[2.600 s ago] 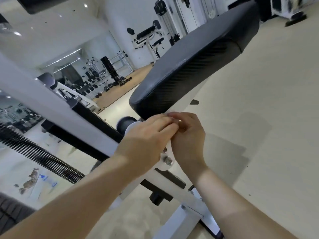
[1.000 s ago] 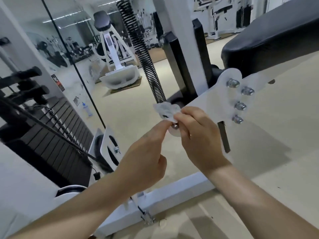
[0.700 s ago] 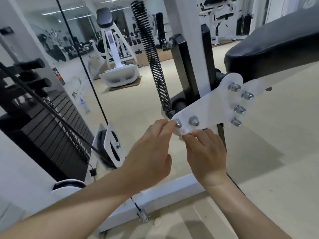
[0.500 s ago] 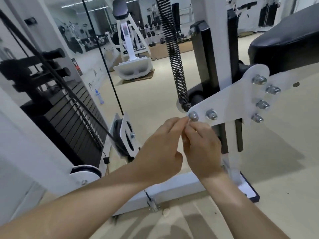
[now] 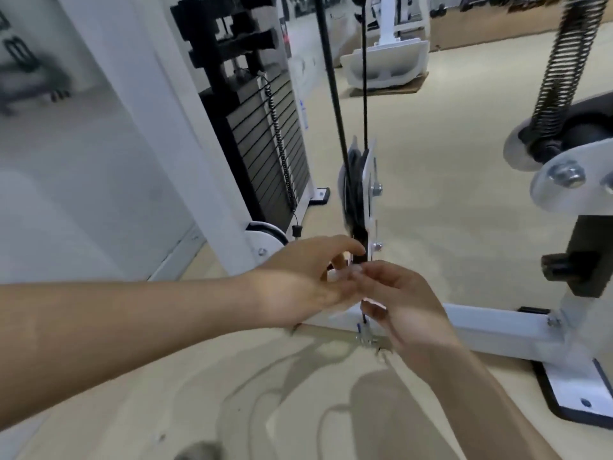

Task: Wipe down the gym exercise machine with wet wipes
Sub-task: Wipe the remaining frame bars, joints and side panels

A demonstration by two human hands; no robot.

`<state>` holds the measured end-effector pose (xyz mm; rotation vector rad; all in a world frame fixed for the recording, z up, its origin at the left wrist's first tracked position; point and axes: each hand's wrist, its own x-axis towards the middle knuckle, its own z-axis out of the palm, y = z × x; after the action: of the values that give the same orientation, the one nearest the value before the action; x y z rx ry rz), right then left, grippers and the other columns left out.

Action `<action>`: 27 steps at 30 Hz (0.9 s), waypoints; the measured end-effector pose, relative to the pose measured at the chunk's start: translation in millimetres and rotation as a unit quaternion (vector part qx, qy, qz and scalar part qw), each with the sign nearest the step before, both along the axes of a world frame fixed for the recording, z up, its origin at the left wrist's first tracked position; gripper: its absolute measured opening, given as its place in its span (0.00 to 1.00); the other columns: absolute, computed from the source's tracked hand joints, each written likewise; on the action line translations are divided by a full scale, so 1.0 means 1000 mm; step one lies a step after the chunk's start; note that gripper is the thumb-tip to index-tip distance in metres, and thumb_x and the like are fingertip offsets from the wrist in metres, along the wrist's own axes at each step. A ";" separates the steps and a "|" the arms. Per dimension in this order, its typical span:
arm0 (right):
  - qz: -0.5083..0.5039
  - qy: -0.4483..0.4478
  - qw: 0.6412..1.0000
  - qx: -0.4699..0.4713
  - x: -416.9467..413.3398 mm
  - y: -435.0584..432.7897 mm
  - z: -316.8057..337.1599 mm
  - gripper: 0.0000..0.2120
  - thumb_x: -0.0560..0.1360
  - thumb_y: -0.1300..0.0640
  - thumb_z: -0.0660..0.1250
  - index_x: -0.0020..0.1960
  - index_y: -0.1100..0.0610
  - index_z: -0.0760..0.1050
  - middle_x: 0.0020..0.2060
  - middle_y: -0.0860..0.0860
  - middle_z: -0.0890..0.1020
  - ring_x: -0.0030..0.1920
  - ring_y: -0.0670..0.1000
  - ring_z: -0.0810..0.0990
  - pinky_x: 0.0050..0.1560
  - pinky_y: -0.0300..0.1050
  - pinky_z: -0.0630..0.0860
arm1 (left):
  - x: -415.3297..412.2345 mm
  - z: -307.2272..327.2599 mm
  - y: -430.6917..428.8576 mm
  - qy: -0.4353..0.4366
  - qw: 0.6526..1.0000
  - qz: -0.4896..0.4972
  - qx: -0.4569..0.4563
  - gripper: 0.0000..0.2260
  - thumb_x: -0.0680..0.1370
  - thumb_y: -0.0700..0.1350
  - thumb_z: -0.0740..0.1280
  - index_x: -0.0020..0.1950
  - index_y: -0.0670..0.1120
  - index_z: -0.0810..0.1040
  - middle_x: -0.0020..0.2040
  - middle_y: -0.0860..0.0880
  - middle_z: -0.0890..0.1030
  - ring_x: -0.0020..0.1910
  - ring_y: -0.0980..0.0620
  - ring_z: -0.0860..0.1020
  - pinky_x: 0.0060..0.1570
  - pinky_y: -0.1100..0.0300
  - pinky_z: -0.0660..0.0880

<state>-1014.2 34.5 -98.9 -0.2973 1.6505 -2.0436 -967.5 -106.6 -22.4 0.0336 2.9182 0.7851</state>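
The two hands meet low in front of the machine (image 5: 185, 144), and a pale scrap I take for the wet wipe (image 5: 341, 275) sits between them, too blurred to read its folds. The right hand (image 5: 398, 300) pinches it at the fingertips. The left hand (image 5: 308, 280) curls its fingers around the same spot, but I cannot tell whether it grips the wipe or only cups it.

The part closest to being wiped is the pulley bracket (image 5: 369, 180). It stands just beyond the fingers and rises above them, with its long axis upright and its lower end right at the left forefinger. Both hands are close to it, the left slightly nearer. Judging by that, the wipe would go up and away, and strokes would run along the bracket's height.

Two black cables (image 5: 331, 78) run down to the pulley. The weight stack (image 5: 265, 144) stands farther off on the left. On the right a coil spring (image 5: 564, 61) meets a bolted plate (image 5: 570, 180), and the white base rail (image 5: 497, 327) lies on the beige floor (image 5: 447, 161). More white gym equipment stands at the far end of the room.
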 end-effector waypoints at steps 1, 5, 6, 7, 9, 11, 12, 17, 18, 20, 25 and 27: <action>0.023 -0.021 0.999 -0.022 0.002 -0.005 0.000 0.06 0.78 0.61 0.67 0.44 0.57 0.82 0.39 0.50 0.84 0.39 0.45 0.80 0.40 0.37 0.73 | 0.005 0.001 -0.010 -0.027 0.999 0.018 -0.020 0.16 0.77 0.56 0.67 0.64 0.57 0.73 0.50 0.56 0.78 0.40 0.60 0.75 0.36 0.72 0.69; 0.008 -0.051 0.999 0.010 0.018 -0.035 -0.007 0.04 0.80 0.62 0.64 0.51 0.62 0.77 0.36 0.52 0.82 0.33 0.44 0.81 0.35 0.38 0.78 | 0.023 -0.004 -0.043 -0.125 0.988 0.073 -0.048 0.15 0.74 0.48 0.73 0.59 0.53 0.76 0.43 0.56 0.78 0.37 0.61 0.74 0.35 0.71 0.71; -0.003 -0.053 0.998 0.030 0.022 -0.042 -0.013 0.04 0.80 0.62 0.63 0.53 0.61 0.76 0.35 0.51 0.81 0.31 0.44 0.80 0.36 0.40 0.79 | 0.026 -0.010 -0.050 -0.133 0.987 0.076 -0.045 0.11 0.73 0.46 0.74 0.54 0.52 0.78 0.41 0.57 0.77 0.36 0.61 0.74 0.36 0.69 0.71; -0.016 -0.057 0.997 0.046 0.025 -0.048 -0.019 0.03 0.81 0.61 0.63 0.52 0.60 0.75 0.32 0.49 0.80 0.29 0.44 0.79 0.38 0.44 0.79 | 0.029 -0.015 -0.057 -0.139 0.987 0.080 -0.033 0.08 0.72 0.45 0.75 0.47 0.53 0.78 0.37 0.58 0.77 0.33 0.62 0.73 0.34 0.68 0.70; -0.042 -0.055 0.995 0.071 0.026 -0.058 -0.031 0.03 0.81 0.60 0.63 0.49 0.57 0.74 0.27 0.47 0.79 0.28 0.47 0.77 0.44 0.51 0.79 | 0.033 -0.027 -0.074 -0.152 0.983 0.097 0.025 0.10 0.72 0.44 0.76 0.37 0.53 0.76 0.29 0.60 0.75 0.28 0.64 0.71 0.29 0.72 0.66; -0.063 -0.025 0.991 0.115 0.026 -0.068 -0.037 0.05 0.80 0.60 0.64 0.46 0.55 0.74 0.32 0.52 0.80 0.31 0.52 0.76 0.38 0.46 0.76 | 0.038 -0.036 -0.092 -0.155 0.971 0.125 0.133 0.10 0.73 0.45 0.76 0.36 0.50 0.77 0.28 0.60 0.76 0.30 0.63 0.74 0.32 0.74 0.67; -0.072 -0.009 0.988 0.135 0.025 -0.074 -0.040 0.05 0.80 0.60 0.64 0.45 0.55 0.74 0.34 0.54 0.79 0.31 0.52 0.74 0.34 0.42 0.73 | 0.038 -0.041 -0.101 -0.150 0.959 0.136 0.200 0.09 0.74 0.45 0.75 0.37 0.48 0.77 0.29 0.59 0.77 0.33 0.60 0.76 0.36 0.72 0.70; -0.018 0.081 0.972 0.218 0.013 -0.104 -0.048 0.02 0.79 0.57 0.65 0.50 0.51 0.74 0.32 0.51 0.76 0.32 0.51 0.72 0.37 0.45 0.70 | 0.020 -0.070 -0.148 -0.096 0.846 0.235 0.470 0.04 0.79 0.41 0.67 0.44 0.45 0.76 0.42 0.42 0.82 0.38 0.48 0.82 0.40 0.59 0.81; -0.006 0.107 0.963 0.247 0.008 -0.109 -0.050 0.03 0.80 0.57 0.64 0.49 0.50 0.72 0.29 0.49 0.74 0.31 0.51 0.72 0.36 0.45 0.70 | 0.013 -0.082 -0.159 -0.088 0.850 0.250 0.455 0.04 0.79 0.41 0.67 0.44 0.45 0.75 0.40 0.44 0.81 0.32 0.50 0.80 0.33 0.62 0.76; 0.026 0.192 0.924 0.329 -0.006 -0.118 -0.053 0.06 0.80 0.58 0.61 0.46 0.48 0.68 0.26 0.48 0.72 0.30 0.50 0.70 0.32 0.43 0.67 | 0.001 -0.114 -0.183 -0.079 0.866 0.265 0.416 0.05 0.78 0.41 0.68 0.43 0.46 0.74 0.35 0.47 0.78 0.26 0.53 0.74 0.29 0.63 0.69; 0.207 0.339 0.662 0.636 -0.042 -0.138 -0.077 0.12 0.76 0.62 0.60 0.48 0.44 0.69 0.46 0.50 0.78 0.46 0.53 0.78 0.43 0.48 0.76 | -0.026 -0.191 -0.219 -0.073 0.912 0.273 0.298 0.11 0.73 0.48 0.71 0.36 0.42 0.75 0.32 0.49 0.72 0.31 0.52 0.70 0.32 0.61 0.64; 0.246 0.308 0.573 0.718 -0.052 -0.151 -0.081 0.11 0.76 0.61 0.62 0.55 0.50 0.75 0.46 0.50 0.76 0.46 0.54 0.77 0.42 0.45 0.72 | -0.038 -0.213 -0.226 -0.063 0.930 0.257 0.256 0.14 0.72 0.49 0.71 0.33 0.45 0.70 0.30 0.49 0.68 0.31 0.51 0.67 0.32 0.60 0.62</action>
<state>-1066.0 -116.0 -179.7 -0.7352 2.5868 0.2755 -1005.8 -332.6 -235.5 -0.7263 2.5304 1.5371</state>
